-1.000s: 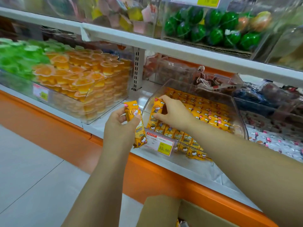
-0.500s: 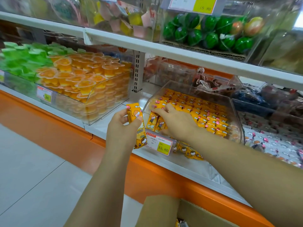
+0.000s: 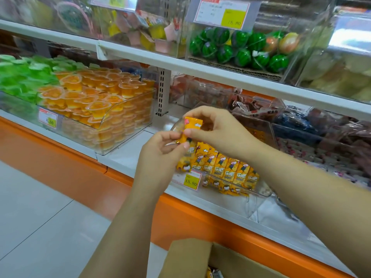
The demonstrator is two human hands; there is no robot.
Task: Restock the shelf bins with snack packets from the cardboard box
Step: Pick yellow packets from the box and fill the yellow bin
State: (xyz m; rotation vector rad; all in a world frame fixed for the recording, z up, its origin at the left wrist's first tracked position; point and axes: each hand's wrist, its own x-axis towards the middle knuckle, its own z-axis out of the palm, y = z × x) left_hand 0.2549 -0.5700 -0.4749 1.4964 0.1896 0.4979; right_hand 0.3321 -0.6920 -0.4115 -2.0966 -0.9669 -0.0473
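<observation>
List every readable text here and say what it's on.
"15.80": price tag on the packet bin.
"乐吧": yellow packets in that bin.
"15.80", faint: upper-shelf tag.
Jelly-bin tag and top-left tag: too blurred to read.

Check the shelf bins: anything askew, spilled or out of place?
Nothing spilled. In the clear bin, the upright yellow packets look neat, but a few slumped packets lie loose below them at the front lip. On the upper shelf, two peach-coloured balls sit among the green watermelon balls. Left hand and right hand pinch one held packet.
</observation>
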